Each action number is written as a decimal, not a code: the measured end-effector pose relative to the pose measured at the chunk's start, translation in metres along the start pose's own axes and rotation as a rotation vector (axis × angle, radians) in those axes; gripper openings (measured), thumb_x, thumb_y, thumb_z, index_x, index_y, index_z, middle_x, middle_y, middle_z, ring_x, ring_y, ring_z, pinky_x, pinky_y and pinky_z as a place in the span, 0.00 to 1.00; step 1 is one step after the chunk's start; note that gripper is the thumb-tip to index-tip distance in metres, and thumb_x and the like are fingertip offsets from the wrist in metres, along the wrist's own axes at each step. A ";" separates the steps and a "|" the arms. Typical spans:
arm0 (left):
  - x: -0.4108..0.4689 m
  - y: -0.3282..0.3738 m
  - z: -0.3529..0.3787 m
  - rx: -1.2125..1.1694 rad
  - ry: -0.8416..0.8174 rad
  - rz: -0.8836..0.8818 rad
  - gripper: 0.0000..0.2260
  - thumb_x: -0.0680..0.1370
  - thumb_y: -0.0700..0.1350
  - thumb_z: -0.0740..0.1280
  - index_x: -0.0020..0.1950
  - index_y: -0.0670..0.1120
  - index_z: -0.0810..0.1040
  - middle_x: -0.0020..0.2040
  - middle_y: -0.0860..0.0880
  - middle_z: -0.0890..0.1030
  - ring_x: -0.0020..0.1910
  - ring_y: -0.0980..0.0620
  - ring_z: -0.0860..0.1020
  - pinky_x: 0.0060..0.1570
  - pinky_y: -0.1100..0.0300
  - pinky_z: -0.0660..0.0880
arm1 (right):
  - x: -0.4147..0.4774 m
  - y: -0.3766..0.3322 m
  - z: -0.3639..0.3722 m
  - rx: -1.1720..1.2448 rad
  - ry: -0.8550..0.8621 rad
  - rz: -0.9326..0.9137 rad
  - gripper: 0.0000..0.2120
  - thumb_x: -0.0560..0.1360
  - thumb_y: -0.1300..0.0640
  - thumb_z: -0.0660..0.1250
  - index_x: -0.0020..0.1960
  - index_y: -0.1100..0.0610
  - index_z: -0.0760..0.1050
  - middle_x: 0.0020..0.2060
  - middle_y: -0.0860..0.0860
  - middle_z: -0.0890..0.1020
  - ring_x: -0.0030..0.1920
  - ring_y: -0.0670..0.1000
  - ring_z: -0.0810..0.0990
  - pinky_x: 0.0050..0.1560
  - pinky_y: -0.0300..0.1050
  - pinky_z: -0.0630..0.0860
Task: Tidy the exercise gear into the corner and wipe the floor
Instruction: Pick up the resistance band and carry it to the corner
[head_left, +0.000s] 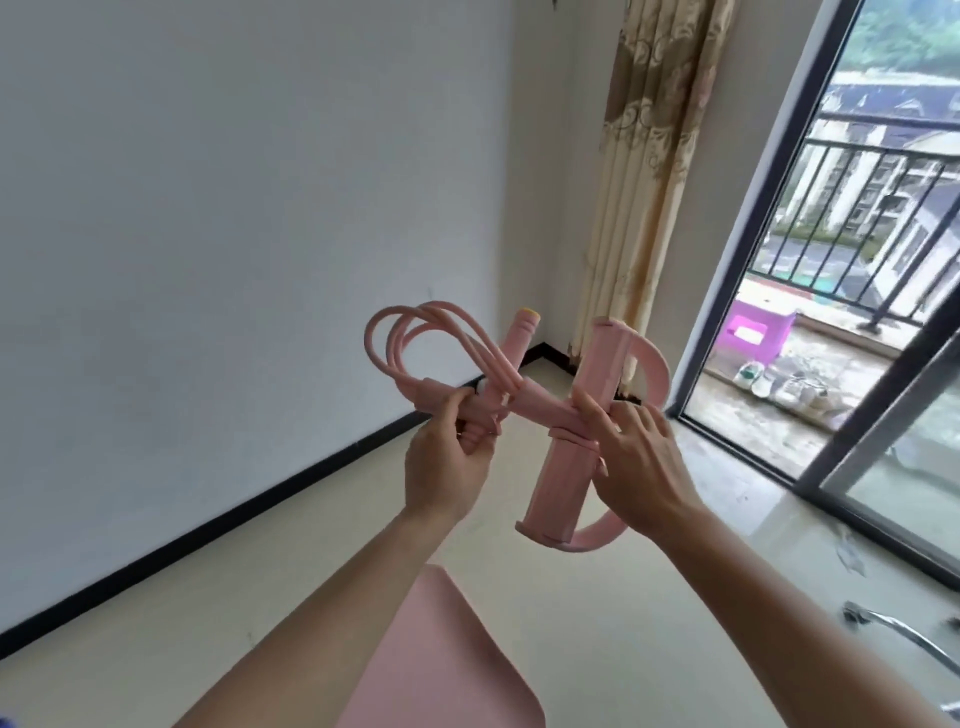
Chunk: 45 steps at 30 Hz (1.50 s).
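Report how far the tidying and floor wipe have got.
Done: nothing visibly; the corner holds no gear. In hand: left hand and right hand bundle the pink pedal puller. Left: stow it, move the pink mat, wipe the floor.

Looped tubes (410, 343) lie left of the foot bar (571, 431), curtain (644, 171) behind.

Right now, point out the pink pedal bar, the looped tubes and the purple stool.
Pink pedal bar (571, 436): head view, bar's middle.
Looped tubes (410, 338): head view, loop's upper curve.
Purple stool (761, 332): head view, its front face.
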<state>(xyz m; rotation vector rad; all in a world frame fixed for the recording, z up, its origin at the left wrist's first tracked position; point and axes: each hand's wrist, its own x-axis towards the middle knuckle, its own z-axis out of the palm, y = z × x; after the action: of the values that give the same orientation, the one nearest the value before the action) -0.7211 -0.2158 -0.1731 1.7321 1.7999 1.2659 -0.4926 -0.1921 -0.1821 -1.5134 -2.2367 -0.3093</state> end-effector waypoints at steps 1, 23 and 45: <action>0.026 0.001 0.016 0.004 -0.010 0.000 0.20 0.76 0.52 0.71 0.67 0.53 0.73 0.49 0.56 0.84 0.49 0.55 0.81 0.47 0.58 0.78 | 0.021 0.017 0.009 0.009 0.005 0.011 0.43 0.65 0.66 0.75 0.77 0.53 0.65 0.51 0.58 0.80 0.52 0.62 0.79 0.62 0.59 0.73; 0.511 -0.067 0.254 0.153 0.208 -0.245 0.20 0.74 0.51 0.74 0.63 0.55 0.73 0.44 0.56 0.83 0.48 0.48 0.81 0.45 0.56 0.75 | 0.501 0.273 0.284 0.362 -0.147 -0.198 0.33 0.75 0.51 0.48 0.80 0.54 0.59 0.54 0.57 0.77 0.58 0.61 0.74 0.68 0.59 0.65; 0.807 -0.288 0.393 0.078 0.075 -0.741 0.17 0.74 0.51 0.72 0.58 0.52 0.69 0.47 0.56 0.76 0.43 0.51 0.76 0.38 0.61 0.68 | 0.789 0.302 0.577 0.347 -0.607 -0.058 0.42 0.67 0.49 0.72 0.76 0.45 0.57 0.67 0.52 0.67 0.71 0.55 0.62 0.63 0.55 0.74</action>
<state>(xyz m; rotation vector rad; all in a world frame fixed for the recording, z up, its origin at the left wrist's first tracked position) -0.7633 0.7106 -0.3450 0.8830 2.2425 0.9452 -0.5913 0.8126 -0.3468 -1.4807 -2.5997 0.5742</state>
